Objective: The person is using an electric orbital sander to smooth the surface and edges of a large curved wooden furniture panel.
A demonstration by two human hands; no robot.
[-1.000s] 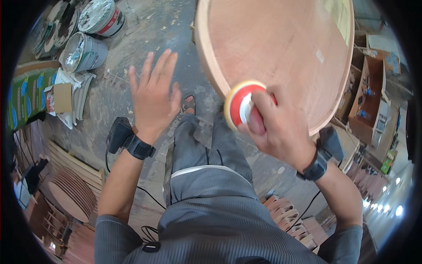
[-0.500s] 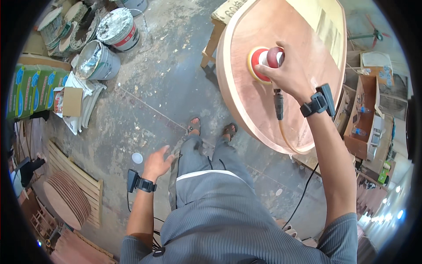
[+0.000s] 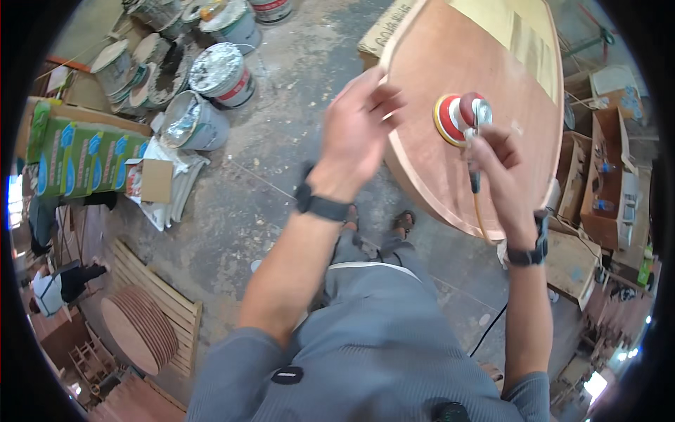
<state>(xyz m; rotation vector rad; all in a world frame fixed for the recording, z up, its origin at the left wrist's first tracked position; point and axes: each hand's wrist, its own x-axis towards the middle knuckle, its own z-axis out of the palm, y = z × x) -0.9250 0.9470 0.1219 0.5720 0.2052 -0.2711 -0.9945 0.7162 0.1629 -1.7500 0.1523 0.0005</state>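
Note:
A round sander (image 3: 450,118) with a red body, yellow-edged pad and dark red knob rests on the reddish-brown wooden panel (image 3: 436,63). From its handle a dark connector and an amber hose (image 3: 481,211) run toward the panel's near edge. My right hand (image 3: 508,165) is just behind the handle, fingers half curled and apart from the thumb; nothing shows in its grasp. Raised by the panel's left rim, my left hand (image 3: 355,130) has loosely bent, separate fingers and holds nothing. Whether it touches the rim I cannot tell.
Paint-splashed buckets (image 3: 221,74) stand at the far left, near green boxes (image 3: 88,158) and an open carton (image 3: 155,179). Stacked round boards (image 3: 139,329) lie at the lower left. A wooden bin (image 3: 606,179) sits to the right of the panel.
My right hand has come off the sander's knob and drawn back toward me. My left hand has risen from beside my leg to the panel's left rim. The view has shifted.

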